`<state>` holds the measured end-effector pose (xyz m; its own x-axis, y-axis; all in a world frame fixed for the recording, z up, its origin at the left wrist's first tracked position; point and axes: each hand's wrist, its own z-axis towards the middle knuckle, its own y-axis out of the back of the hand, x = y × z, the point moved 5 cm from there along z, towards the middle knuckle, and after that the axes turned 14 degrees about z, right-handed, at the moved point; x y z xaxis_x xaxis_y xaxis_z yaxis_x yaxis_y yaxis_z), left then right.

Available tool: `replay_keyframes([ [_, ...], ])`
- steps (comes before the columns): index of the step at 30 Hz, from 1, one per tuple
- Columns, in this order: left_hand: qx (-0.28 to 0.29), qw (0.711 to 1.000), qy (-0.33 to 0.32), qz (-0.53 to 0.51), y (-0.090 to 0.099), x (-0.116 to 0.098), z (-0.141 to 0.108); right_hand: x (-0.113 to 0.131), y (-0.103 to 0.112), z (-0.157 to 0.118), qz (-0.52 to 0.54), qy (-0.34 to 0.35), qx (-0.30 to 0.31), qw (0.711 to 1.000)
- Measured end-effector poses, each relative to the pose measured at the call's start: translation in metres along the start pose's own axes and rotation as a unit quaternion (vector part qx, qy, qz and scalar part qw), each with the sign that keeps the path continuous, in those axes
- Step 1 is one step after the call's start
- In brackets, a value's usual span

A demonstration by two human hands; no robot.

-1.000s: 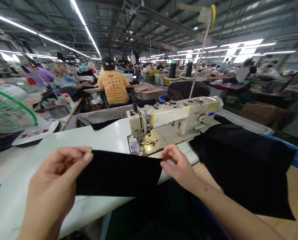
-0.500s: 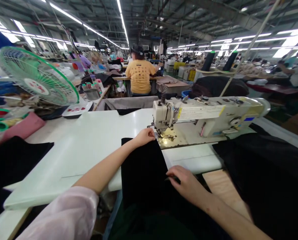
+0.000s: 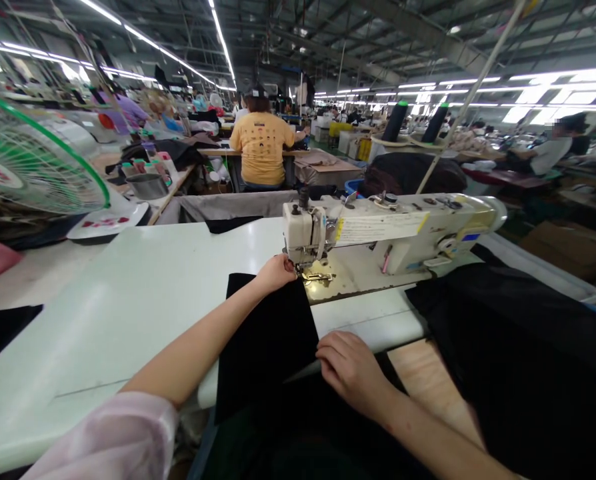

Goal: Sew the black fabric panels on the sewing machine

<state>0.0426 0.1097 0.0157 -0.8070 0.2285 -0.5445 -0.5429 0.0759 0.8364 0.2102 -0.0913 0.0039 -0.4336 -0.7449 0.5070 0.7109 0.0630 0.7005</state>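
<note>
From the head view, my left hand is reaching forward across the black cloth panel, its fingers bent closed on the panel's far right corner, right beside the needle end of the sewing machine. My right hand is nearer to me, fingers curled together with almost no gap, pinching the panel's right edge close to its near end; the very tips are partly hidden from me. Between my two hands that edge runs fairly straight. The panel lies flat on the pale desk, left of and in front of the lit needle plate, and its near part drops over the desk's front edge toward my lap. To my right, a larger black cloth is spread beside a bare wooden board. A green-rimmed fan stands at my left, and past the machine a person in a yellow shirt sits with their back to me.
</note>
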Motion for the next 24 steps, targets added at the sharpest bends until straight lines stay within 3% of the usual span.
replay_keyframes([
  [9,-0.018,0.996,0.014,0.081,0.004,-0.003,0.000,-0.003,-0.005,0.001,0.017,0.003,-0.003,1.000],
  [12,-0.073,0.988,0.027,0.133,0.011,-0.014,-0.022,0.000,-0.003,0.000,0.013,0.014,0.002,1.000],
  [14,-0.104,0.981,0.022,0.162,0.013,-0.027,-0.053,0.002,-0.001,-0.002,0.007,0.021,0.009,1.000],
  [16,-0.083,0.978,-0.047,0.186,0.005,-0.042,-0.095,0.004,0.001,-0.005,0.000,0.025,0.018,1.000],
  [17,-0.050,0.971,-0.116,0.202,-0.004,-0.050,-0.118,0.005,0.002,-0.006,-0.002,0.026,0.023,0.999],
  [20,0.005,0.927,-0.296,0.229,-0.025,-0.059,-0.179,0.006,0.004,-0.007,-0.006,0.024,0.039,0.999],
  [22,-0.005,0.907,-0.340,0.248,-0.031,-0.054,-0.197,0.005,0.004,-0.005,-0.005,0.019,0.047,0.999],
  [24,-0.007,0.897,-0.357,0.262,-0.032,-0.048,-0.198,0.002,0.004,-0.002,-0.001,0.011,0.051,0.999],
])
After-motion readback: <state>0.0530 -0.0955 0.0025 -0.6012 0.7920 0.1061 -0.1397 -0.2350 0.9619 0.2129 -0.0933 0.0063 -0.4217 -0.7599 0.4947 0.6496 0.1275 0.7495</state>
